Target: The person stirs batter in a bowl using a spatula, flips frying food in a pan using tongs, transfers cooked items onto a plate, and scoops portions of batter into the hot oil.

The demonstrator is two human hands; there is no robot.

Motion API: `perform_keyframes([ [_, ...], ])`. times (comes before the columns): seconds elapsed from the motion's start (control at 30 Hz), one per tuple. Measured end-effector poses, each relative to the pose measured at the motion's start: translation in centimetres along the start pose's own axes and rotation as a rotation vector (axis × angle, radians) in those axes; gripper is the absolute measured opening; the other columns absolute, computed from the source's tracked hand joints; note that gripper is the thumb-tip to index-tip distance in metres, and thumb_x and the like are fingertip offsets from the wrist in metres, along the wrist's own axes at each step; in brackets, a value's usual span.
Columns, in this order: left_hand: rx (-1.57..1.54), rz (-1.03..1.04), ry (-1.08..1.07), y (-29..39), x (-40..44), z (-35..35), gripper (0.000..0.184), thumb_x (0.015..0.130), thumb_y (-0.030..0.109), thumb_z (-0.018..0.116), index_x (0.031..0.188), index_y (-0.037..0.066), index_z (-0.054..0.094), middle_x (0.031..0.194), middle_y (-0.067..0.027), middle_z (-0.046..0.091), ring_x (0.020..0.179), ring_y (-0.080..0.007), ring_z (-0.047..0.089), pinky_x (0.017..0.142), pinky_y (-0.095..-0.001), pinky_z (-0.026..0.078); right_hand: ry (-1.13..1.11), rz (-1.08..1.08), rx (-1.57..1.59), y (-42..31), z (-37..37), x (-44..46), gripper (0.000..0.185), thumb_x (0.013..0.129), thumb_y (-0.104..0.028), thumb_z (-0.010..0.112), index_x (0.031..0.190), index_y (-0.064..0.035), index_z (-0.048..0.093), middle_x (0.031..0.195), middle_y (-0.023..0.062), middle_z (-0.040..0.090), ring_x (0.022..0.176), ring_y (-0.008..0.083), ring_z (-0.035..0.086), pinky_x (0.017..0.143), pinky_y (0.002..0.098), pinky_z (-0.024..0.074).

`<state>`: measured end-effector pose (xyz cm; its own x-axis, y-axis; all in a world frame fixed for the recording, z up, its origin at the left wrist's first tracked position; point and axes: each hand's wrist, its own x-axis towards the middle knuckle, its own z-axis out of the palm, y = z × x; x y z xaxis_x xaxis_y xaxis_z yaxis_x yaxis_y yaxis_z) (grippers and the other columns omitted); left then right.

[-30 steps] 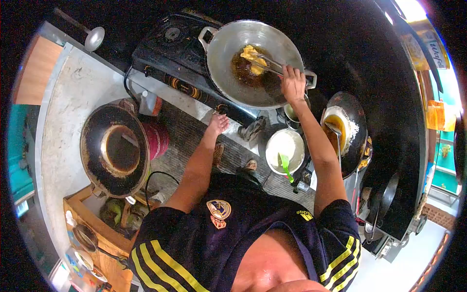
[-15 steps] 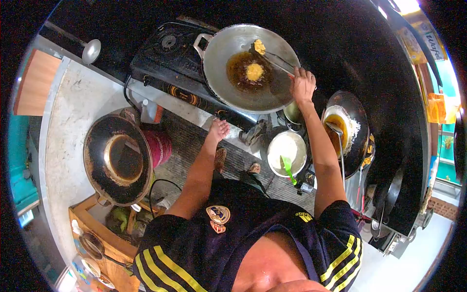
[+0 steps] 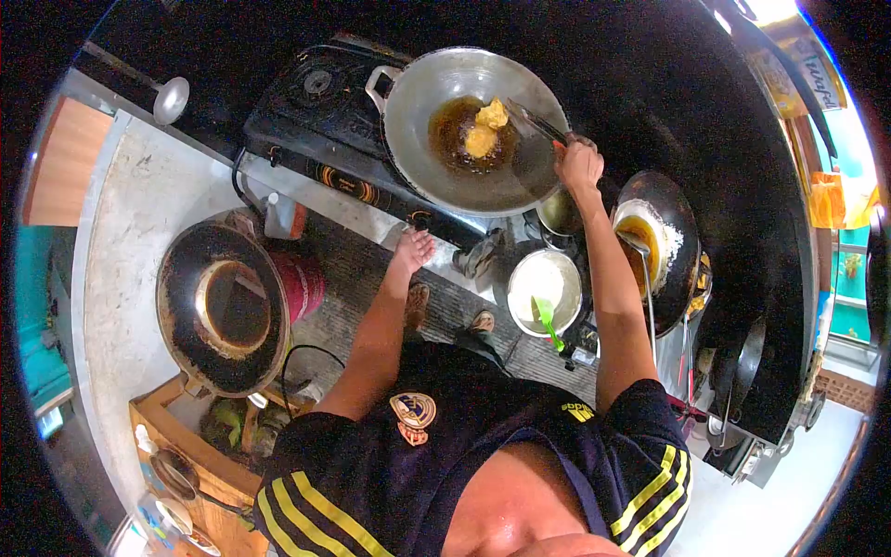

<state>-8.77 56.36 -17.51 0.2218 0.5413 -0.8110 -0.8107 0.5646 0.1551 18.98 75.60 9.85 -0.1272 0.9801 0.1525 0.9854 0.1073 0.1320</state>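
My right hand (image 3: 580,164) is closed around a pair of tongs (image 3: 538,123) at the right rim of a large grey wok (image 3: 422,172). The tongs' tips reach a golden fried piece (image 3: 493,113); whether they still pinch it I cannot tell. Just below it, another golden fried piece (image 3: 481,142) sits in the bubbling brown oil (image 3: 445,130). My left hand (image 3: 414,249) hangs in front of the stove, palm up with fingers spread, holding nothing.
Right of the big wok stands a dark wok (image 3: 682,213) with oil and a ladle (image 3: 650,278). Nearer me is a bowl of white batter (image 3: 534,278) with a green spatula (image 3: 548,320). Another dark wok (image 3: 176,316) sits on the left. A black stove (image 3: 306,116) supports the big wok.
My right hand has brought the tongs and the upper fried piece down toward the oil, beside the other piece. My left hand has barely moved.
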Motion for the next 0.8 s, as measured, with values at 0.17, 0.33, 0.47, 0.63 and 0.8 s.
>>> perform_keyframes([
  [0.17,-0.044,-0.056,-0.005,-0.6,-1.3,-1.1,0.043,0.09,0.044,0.048,0.113,0.008,0.055,0.105,-0.0059,0.055,0.092,-0.0214,0.055,0.076,-0.0381,0.05,-0.038,0.046,0.015,0.6,-1.0,-0.2,0.032,0.08,-0.032,0.062,0.102,-0.0083,0.063,0.095,0.0151,0.065,0.093,0.0337,0.061,0.076,0.0446,0.0499],
  [0.33,-0.021,-0.036,-0.003,-0.3,-1.2,-1.8,0.046,0.085,0.047,0.055,0.112,0.01,0.056,0.103,-0.0044,0.056,0.09,-0.0186,0.056,0.075,-0.0371,0.05,-0.223,-0.099,-0.089,0.8,-4.3,-2.0,0.038,0.078,-0.032,0.065,0.107,-0.0065,0.061,0.099,0.0136,0.064,0.095,0.0315,0.06,0.077,0.0436,0.0484],
  [0.47,-0.002,-0.023,-0.053,0.4,-0.9,-1.6,0.046,0.084,0.047,0.057,0.112,0.011,0.057,0.101,-0.0033,0.056,0.09,-0.0181,0.056,0.076,-0.0365,0.05,-0.059,-0.417,-0.177,0.5,-5.5,-4.5,0.042,0.078,-0.024,0.065,0.115,-0.0066,0.058,0.105,0.0108,0.06,0.098,0.0281,0.056,0.078,0.0401,0.0449],
  [0.63,0.021,-0.011,-0.017,-0.4,-0.6,-1.0,0.046,0.083,0.047,0.058,0.112,0.011,0.057,0.103,-0.0033,0.055,0.092,-0.0188,0.056,0.078,-0.0364,0.049,0.118,-0.548,-0.225,0.7,-3.6,-6.1,0.044,0.08,-0.017,0.061,0.122,-0.0064,0.054,0.107,0.0083,0.058,0.1,0.0241,0.053,0.079,0.0368,0.0423],
  [0.8,0.045,-0.014,-0.003,0.0,-1.4,-1.2,0.045,0.084,0.046,0.058,0.111,0.01,0.057,0.104,-0.0037,0.055,0.093,-0.0189,0.055,0.078,-0.0363,0.049,0.135,-0.561,-0.214,-2.2,-1.3,-5.4,0.05,0.076,-0.016,0.063,0.124,-0.0069,0.052,0.109,0.0065,0.057,0.097,0.0236,0.053,0.08,0.0361,0.0417],
])
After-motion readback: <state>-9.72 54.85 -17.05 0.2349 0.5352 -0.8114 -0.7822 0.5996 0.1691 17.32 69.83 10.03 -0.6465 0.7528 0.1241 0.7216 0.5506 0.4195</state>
